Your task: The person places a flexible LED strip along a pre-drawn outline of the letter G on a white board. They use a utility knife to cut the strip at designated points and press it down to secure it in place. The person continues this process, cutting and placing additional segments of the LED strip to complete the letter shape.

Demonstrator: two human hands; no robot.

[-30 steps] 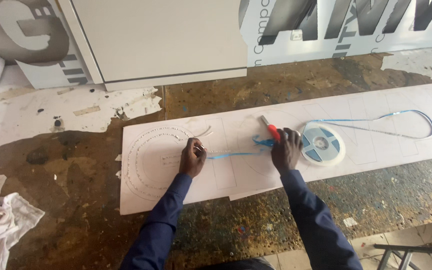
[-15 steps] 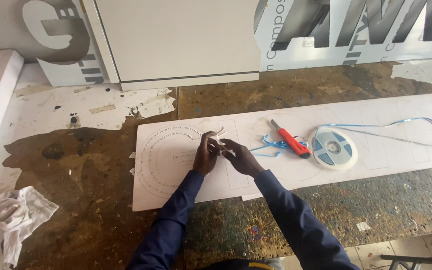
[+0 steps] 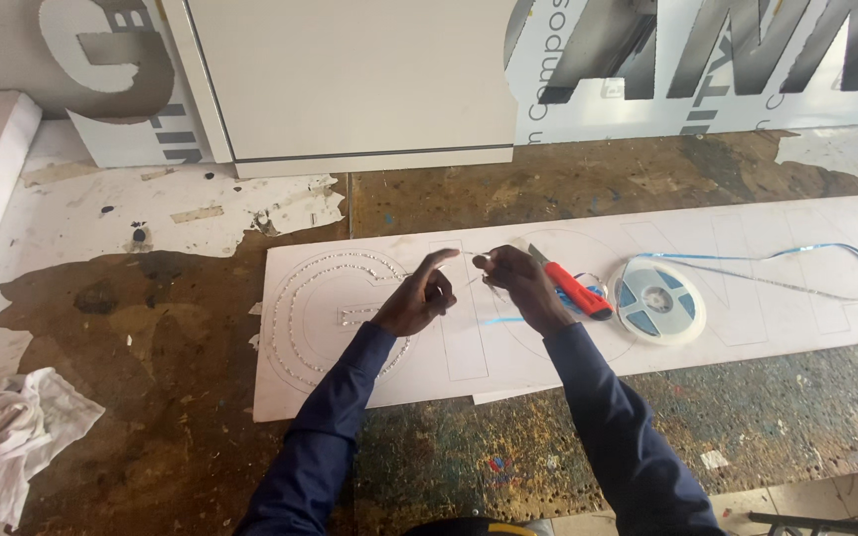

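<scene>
One head-worn camera looks steeply down and forward from above the person's own arms. Both hands, left hand (image 3: pixel 411 298) and right hand (image 3: pixel 520 286), sit near mid-frame, fairly close. Beyond them the view reaches the wall panels (image 3: pixel 350 79).

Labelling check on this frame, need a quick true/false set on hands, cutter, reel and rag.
1. Both hands, left hand and right hand, are raised over the white board. True.
2. The red cutter is in the left hand. False: it lies on the board beside the right hand.
3. The tape reel lies right of the cutter. True.
4. The white rag sits on the board. False: it lies on the bench at far left.
</scene>
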